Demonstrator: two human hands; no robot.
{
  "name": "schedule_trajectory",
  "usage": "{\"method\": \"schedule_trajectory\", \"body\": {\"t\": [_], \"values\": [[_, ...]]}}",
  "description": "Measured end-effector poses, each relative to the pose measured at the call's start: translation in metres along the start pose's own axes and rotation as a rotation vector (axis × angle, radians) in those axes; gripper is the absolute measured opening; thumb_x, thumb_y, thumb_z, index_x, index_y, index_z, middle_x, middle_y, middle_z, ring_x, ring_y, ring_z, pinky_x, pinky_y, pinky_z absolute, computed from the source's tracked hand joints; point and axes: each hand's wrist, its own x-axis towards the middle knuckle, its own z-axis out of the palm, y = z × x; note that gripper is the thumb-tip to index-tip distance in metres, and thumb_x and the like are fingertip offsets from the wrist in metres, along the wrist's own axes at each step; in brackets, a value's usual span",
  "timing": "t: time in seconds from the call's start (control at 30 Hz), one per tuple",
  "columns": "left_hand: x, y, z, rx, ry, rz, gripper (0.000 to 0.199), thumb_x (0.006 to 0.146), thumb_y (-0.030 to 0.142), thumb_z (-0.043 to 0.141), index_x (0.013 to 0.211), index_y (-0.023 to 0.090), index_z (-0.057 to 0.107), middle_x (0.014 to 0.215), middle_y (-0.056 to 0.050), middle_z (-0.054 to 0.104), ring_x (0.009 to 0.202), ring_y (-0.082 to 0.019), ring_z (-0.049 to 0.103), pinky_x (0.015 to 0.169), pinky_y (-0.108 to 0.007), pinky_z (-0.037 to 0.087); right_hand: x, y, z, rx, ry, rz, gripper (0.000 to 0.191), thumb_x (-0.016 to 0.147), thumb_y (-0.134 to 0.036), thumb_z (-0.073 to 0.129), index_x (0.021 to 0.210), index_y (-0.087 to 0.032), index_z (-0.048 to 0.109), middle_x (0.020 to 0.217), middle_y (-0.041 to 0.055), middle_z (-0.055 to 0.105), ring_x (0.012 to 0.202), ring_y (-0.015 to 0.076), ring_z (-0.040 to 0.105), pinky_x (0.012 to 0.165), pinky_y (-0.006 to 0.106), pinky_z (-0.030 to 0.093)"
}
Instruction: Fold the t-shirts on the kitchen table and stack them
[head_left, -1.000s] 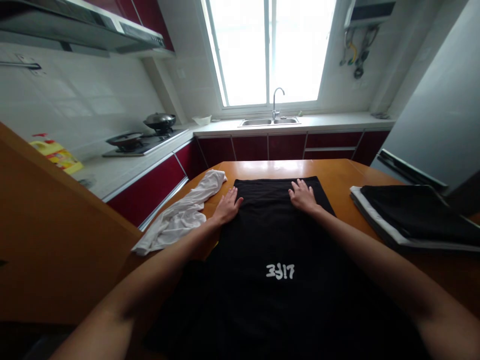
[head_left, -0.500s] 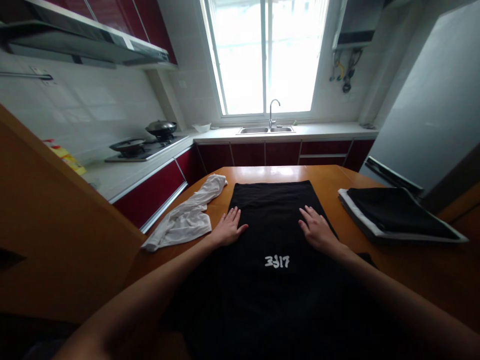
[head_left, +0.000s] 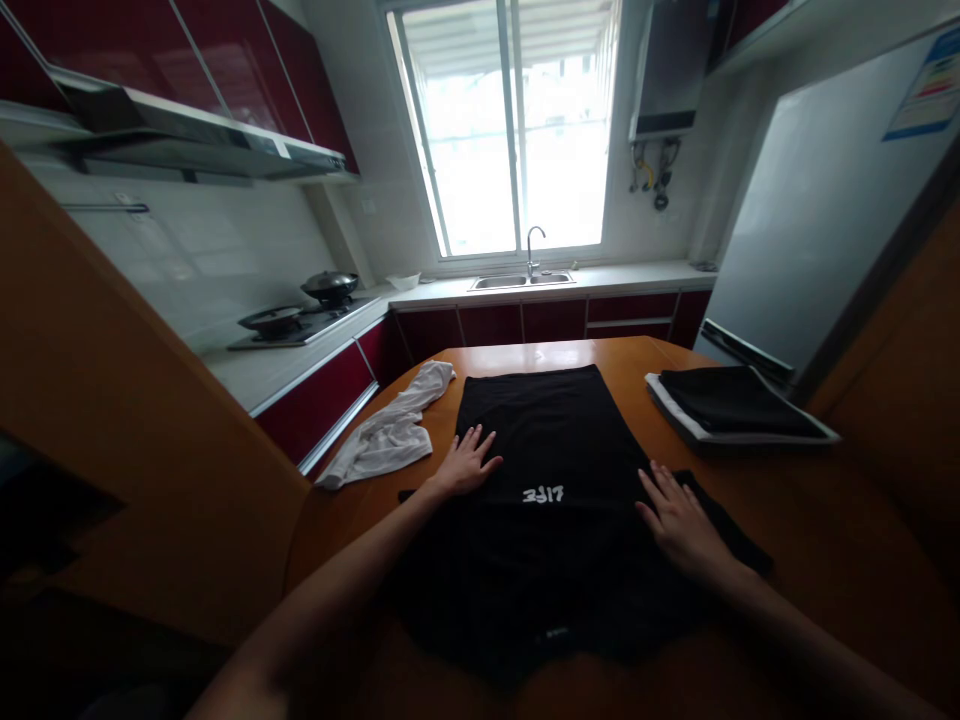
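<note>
A black T-shirt (head_left: pixel 536 430) lies spread on the wooden table, its hem toward the window and its collar nearest me. White lettering reading "LIFE" appears upside down across it. Flat on the shirt's left edge rests my left hand (head_left: pixel 466 462), fingers apart. My right hand (head_left: pixel 681 515) lies open on the right side of the shirt, near the sleeve, which spreads out to the right. Neither hand grips the cloth. Left of the shirt is a crumpled white garment (head_left: pixel 390 430), apart from my left hand.
A stack of folded black and white clothes (head_left: pixel 739 405) sits at the table's right. Beyond the wooden table (head_left: pixel 626 360) are a sink (head_left: pixel 517 282) under the window and a stove (head_left: pixel 300 322) with pans. A fridge (head_left: pixel 795 220) stands at the right.
My right hand has slid toward me and outward along the shirt's right side. My left hand stays near the left edge. The view has tilted up and shifted, showing more of the collar end.
</note>
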Motion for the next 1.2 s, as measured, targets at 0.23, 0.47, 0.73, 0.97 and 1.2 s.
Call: {"method": "schedule_trajectory", "body": {"t": [0.23, 0.47, 0.73, 0.97, 1.2], "values": [[0.019, 0.002, -0.019, -0.040, 0.112, 0.006, 0.063, 0.104, 0.056, 0.026, 0.156, 0.022, 0.036, 0.165, -0.012, 0.026, 0.153, -0.028, 0.019, 0.122, -0.047, 0.020, -0.018, 0.004, 0.001, -0.036, 0.006, 0.032, 0.063, 0.099, -0.047, 0.033, 0.153, -0.018, 0.043, 0.165, 0.0112, 0.021, 0.153, 0.0282, 0.017, 0.121, 0.054, 0.024], [0.099, 0.013, -0.026, -0.033, 0.059, -0.039, 0.067, 0.102, 0.059, 0.024, 0.160, 0.024, 0.026, 0.167, -0.012, 0.016, 0.154, -0.031, 0.013, 0.120, -0.056, 0.019, -0.021, 0.003, 0.003, -0.018, 0.029, 0.034, 0.060, 0.100, -0.047, 0.033, 0.153, -0.023, 0.043, 0.165, 0.0086, 0.023, 0.153, 0.0264, 0.019, 0.121, 0.053, 0.023], [0.148, 0.024, -0.027, -0.027, 0.039, -0.023, 0.074, 0.099, 0.070, 0.018, 0.160, 0.030, 0.024, 0.169, -0.009, 0.011, 0.155, -0.033, 0.007, 0.119, -0.062, 0.012, -0.024, 0.000, 0.000, -0.037, 0.012, 0.030, 0.060, 0.102, -0.046, 0.032, 0.154, -0.018, 0.042, 0.167, 0.0105, 0.019, 0.153, 0.0283, 0.017, 0.121, 0.054, 0.023], [0.180, 0.050, -0.009, -0.049, 0.002, 0.047, 0.071, 0.096, 0.072, 0.023, 0.158, 0.038, 0.027, 0.169, -0.002, 0.012, 0.155, -0.034, 0.006, 0.119, -0.065, 0.007, -0.025, 0.001, -0.001, -0.023, 0.025, 0.018, 0.059, 0.102, -0.046, 0.032, 0.154, -0.019, 0.041, 0.166, 0.0114, 0.022, 0.153, 0.0295, 0.020, 0.120, 0.056, 0.025], [0.164, 0.057, -0.026, -0.069, 0.049, 0.072, 0.068, 0.100, 0.067, 0.022, 0.159, 0.035, 0.026, 0.169, -0.003, 0.011, 0.155, -0.031, 0.005, 0.120, -0.064, 0.007, -0.027, -0.002, -0.006, -0.045, 0.077, 0.020, 0.059, 0.102, -0.046, 0.033, 0.154, -0.020, 0.040, 0.166, 0.0127, 0.023, 0.152, 0.0314, 0.021, 0.118, 0.062, 0.025]]}}
